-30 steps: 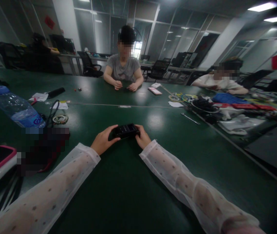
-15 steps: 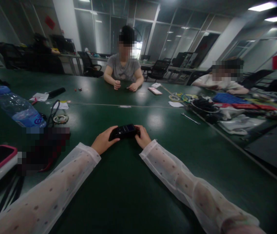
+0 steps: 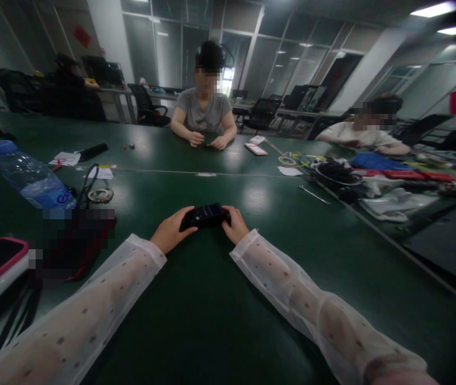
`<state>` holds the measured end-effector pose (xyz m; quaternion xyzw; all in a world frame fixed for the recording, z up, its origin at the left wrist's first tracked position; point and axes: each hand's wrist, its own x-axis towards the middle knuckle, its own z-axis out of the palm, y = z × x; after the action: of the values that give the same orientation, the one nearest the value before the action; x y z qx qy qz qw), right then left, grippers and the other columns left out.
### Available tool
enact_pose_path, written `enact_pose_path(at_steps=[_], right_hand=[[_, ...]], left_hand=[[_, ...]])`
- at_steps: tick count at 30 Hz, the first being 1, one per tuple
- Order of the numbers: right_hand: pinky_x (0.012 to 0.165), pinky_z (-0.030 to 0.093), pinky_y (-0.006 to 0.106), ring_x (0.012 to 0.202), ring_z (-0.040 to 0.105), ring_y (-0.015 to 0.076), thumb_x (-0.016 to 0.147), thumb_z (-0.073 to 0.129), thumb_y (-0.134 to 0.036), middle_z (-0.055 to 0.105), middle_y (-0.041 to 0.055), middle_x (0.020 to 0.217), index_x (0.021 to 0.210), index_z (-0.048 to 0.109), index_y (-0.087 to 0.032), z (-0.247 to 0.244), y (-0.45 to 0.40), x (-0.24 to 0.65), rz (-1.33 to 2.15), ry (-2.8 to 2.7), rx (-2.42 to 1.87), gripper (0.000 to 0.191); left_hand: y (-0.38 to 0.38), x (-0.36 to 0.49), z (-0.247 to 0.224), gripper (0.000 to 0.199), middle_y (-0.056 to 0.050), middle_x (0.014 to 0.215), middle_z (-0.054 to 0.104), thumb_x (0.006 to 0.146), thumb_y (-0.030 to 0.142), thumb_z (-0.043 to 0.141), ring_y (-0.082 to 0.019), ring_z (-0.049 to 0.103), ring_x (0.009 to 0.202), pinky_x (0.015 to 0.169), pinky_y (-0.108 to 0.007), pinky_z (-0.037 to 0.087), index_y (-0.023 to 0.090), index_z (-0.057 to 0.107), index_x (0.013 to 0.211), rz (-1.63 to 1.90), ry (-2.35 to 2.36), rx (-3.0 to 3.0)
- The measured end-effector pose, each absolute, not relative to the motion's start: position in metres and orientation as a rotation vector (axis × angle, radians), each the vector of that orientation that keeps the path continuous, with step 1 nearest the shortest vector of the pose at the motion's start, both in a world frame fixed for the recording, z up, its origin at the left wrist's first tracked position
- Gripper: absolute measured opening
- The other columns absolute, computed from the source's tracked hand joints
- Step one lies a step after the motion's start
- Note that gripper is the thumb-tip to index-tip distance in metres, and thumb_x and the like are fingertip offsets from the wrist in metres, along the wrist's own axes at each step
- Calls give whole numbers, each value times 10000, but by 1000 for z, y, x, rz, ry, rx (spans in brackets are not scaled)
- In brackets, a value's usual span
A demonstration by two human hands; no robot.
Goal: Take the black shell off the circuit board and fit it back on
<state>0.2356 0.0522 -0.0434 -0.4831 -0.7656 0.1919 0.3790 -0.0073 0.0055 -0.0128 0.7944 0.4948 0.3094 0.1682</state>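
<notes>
Clamping black, boxy, plastic-looking device (image 3: 204, 217) in fingers of left hand (image 3: 170, 231) and right hand (image 3: 236, 226), at its ends, likely to leave screen (image 3: 214, 209) uncovered.

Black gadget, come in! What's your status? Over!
Left hand, right hand: holding black gadget, one at each end. Gadget: at green table, resting or lifted unclear. Bottle off left, wrench off right, neither in the way.

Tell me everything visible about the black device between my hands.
The black device is boxy and plastic-looking, with a dark screen-like panel near its right end and pale markings too small to read. It is held crosswise, slightly slanted, between your left hand and right hand; whether it touches the green tabletop is unclear.
</notes>
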Motion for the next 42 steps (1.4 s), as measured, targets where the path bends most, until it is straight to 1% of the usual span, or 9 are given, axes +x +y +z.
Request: enact_pose_path(at_steps=[6,11,16,24,31,42], right_hand=[[962,438,456,1074,498,236,722,468,-29,520,86,1054,1164,473,-189,-41,52,235,437,-1990,-1248,471],[960,435,459,1067,504,231,731,472,-34,517,82,1060,1171,466,-196,-42,53,235,438,-1999,-1239,469],[949,443,459,1079,501,240,727,479,-35,521,84,1055,1171,472,-201,-41,52,235,442,-1991,-1228,473],[972,433,489,1081,510,236,741,478,-55,518,73,1066,1177,476,-208,-42,52,236,454,-1997,-1242,462],[971,435,477,1074,513,231,749,480,-65,511,81,1084,1181,474,-200,-42,52,237,467,-2001,-1251,453],[942,447,467,1073,505,240,721,476,-29,525,76,1048,1159,484,-217,-41,52,235,446,-1986,-1230,477]], left_hand=[[5,-7,-12,591,-97,1338,513,832,407,587,-273,528,1197,984,-477,436,260,349,1353,877,1410,2259],[5,-7,-13,587,-96,1347,505,838,400,583,-267,517,1211,1004,-472,420,255,345,1355,882,1406,2274],[5,-7,-13,592,-93,1340,511,839,417,575,-274,515,1212,988,-476,435,265,339,1360,873,1413,2268],[5,-8,-12,595,-98,1347,504,840,421,571,-281,523,1201,988,-490,431,265,337,1364,865,1414,2260],[5,-7,-13,599,-93,1345,506,836,418,577,-281,526,1196,991,-487,430,263,337,1363,859,1425,2257],[5,-7,-13,591,-99,1336,513,835,406,581,-281,531,1191,982,-484,436,260,345,1357,876,1411,2269]])
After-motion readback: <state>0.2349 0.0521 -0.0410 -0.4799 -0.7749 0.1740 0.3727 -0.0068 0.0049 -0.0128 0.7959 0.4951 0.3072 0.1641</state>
